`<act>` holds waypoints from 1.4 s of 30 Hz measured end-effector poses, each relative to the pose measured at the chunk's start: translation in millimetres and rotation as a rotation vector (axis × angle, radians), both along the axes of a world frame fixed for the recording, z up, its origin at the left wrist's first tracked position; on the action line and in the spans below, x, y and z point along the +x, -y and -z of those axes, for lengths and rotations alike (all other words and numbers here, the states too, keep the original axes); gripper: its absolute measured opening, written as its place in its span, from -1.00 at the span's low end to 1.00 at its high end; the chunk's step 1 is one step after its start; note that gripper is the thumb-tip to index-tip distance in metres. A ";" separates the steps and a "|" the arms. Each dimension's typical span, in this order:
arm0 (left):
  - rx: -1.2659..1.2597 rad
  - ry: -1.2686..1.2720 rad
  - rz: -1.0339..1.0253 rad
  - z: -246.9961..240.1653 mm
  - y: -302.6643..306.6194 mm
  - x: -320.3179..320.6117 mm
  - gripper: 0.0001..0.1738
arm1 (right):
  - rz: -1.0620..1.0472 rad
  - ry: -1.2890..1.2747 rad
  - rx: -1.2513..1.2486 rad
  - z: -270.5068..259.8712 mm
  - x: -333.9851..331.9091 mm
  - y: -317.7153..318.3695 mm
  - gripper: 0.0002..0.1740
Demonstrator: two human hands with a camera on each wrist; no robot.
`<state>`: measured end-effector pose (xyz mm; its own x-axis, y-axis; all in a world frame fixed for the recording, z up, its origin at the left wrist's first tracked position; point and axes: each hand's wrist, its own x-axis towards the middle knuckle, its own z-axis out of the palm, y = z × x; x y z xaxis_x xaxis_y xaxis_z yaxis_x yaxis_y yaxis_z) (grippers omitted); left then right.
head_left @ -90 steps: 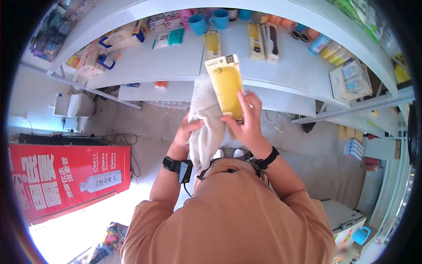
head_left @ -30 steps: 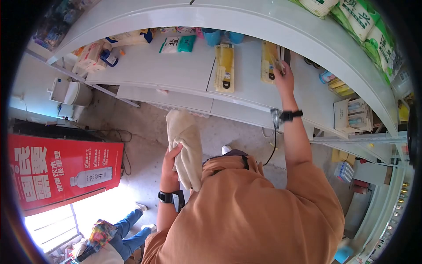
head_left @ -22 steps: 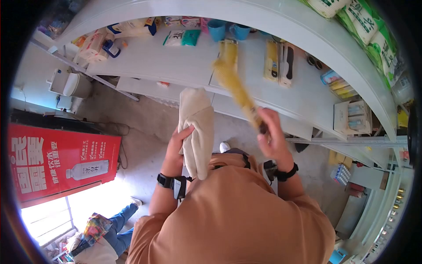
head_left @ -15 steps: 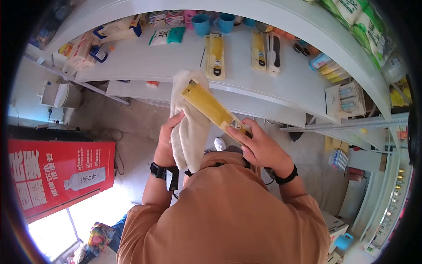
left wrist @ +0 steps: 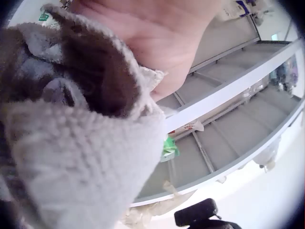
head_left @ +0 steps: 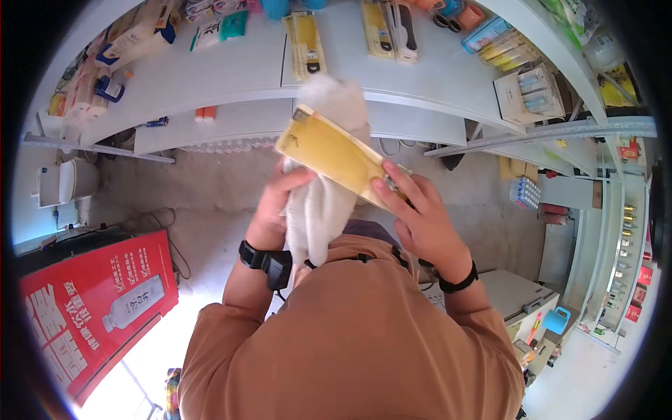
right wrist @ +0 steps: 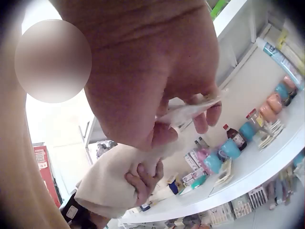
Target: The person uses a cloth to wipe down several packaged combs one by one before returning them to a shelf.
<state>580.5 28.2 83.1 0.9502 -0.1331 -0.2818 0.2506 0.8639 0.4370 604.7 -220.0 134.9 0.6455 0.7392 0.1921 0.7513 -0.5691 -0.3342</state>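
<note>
My left hand (head_left: 277, 199) grips a folded off-white knitted cloth (head_left: 315, 217) upright in front of my chest. Between the thumb and fingers of my right hand (head_left: 430, 220), a flat yellow package (head_left: 329, 154) is pinched by its lower right end; it slants across the cloth's front. The left wrist view is largely filled by the cloth (left wrist: 86, 162) with my palm (left wrist: 152, 38) above it. In the right wrist view my right hand (right wrist: 157, 71) holds the thin package edge (right wrist: 190, 110), and the cloth (right wrist: 112, 181) is behind.
Ahead is a white shelf (head_left: 217, 84) with yellow packages (head_left: 305, 45), a black-handled item (head_left: 406, 31), a green-and-white packet (head_left: 218, 29) and a white box (head_left: 528, 94). A red printed panel (head_left: 105, 308) stands at left, a grey-topped cabinet (head_left: 500, 297) at lower right.
The right hand reached to the shelf, then came back holding a yellow package, which has since moved across the cloth and tilted flatter. The view has shifted, and the shelf sits higher in it.
</note>
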 end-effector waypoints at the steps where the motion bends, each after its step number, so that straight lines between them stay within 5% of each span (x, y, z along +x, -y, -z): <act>1: -0.001 -0.003 -0.005 -2.9 -5.2 -2.4 -0.39 | -0.005 -0.003 -0.001 1.1 -2.9 4.5 -0.16; 5: -0.067 -0.072 -0.017 -8.0 -14.0 -11.6 -0.36 | 0.025 0.049 0.018 10.2 -8.1 15.7 -0.17; 12: 0.251 0.045 -0.018 -0.9 12.5 -10.9 -0.37 | 0.036 0.097 0.070 3.9 -4.9 13.4 -0.22; 18: -0.124 0.050 0.044 -22.4 15.5 -2.9 -0.46 | 0.037 0.141 0.133 10.7 9.4 47.1 -0.18; 23: 0.204 -0.085 0.071 -17.4 59.8 10.3 -0.49 | 0.094 0.162 0.092 1.5 12.5 67.7 -0.14; 26: -0.131 0.042 0.161 2.2 58.1 14.1 -0.49 | 0.117 0.159 0.126 2.9 11.4 87.6 -0.13; 33: -0.174 0.069 0.343 -20.5 104.6 40.8 -0.46 | 0.145 0.082 0.294 12.8 3.5 109.7 -0.23; 35: 0.200 -0.022 0.254 -45.2 136.1 37.1 -0.44 | 0.146 0.078 0.347 3.4 2.6 111.5 -0.28; 39: 0.374 0.110 0.339 -19.1 159.5 40.9 -0.44 | 0.149 0.070 0.321 -12.2 4.3 121.6 -0.39; 42: 0.280 0.016 0.323 -26.1 147.9 42.9 -0.42 | 0.167 0.219 0.216 -8.8 4.1 123.2 -0.40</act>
